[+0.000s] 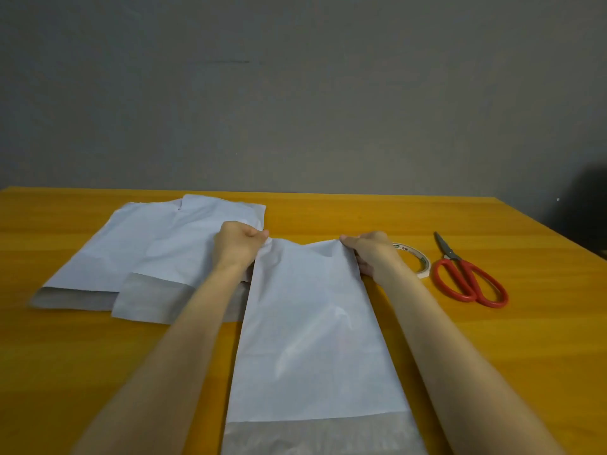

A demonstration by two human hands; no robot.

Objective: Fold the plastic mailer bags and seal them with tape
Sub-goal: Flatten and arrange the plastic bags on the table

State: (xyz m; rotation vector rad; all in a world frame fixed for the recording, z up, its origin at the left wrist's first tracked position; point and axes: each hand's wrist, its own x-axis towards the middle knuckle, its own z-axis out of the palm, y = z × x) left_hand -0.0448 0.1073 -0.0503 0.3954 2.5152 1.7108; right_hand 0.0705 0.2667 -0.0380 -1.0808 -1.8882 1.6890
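Your left hand (238,244) and right hand (371,252) pinch the mailer bag (315,330) by its far corners at frame centre; pull evenly toward you, aligning edges before creasing.

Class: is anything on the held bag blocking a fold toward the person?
Nothing visible. Left hand and right hand pinch the bag at its far corners; tape and scissors lie to its right, spare bags to its left.

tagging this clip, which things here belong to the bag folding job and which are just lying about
Job: mailer bag held by left hand and right hand; stacked mailer bags; tape roll; red scissors, probably for the tape.
Lying about: dark shape beyond the table, far right, too dim to identify.
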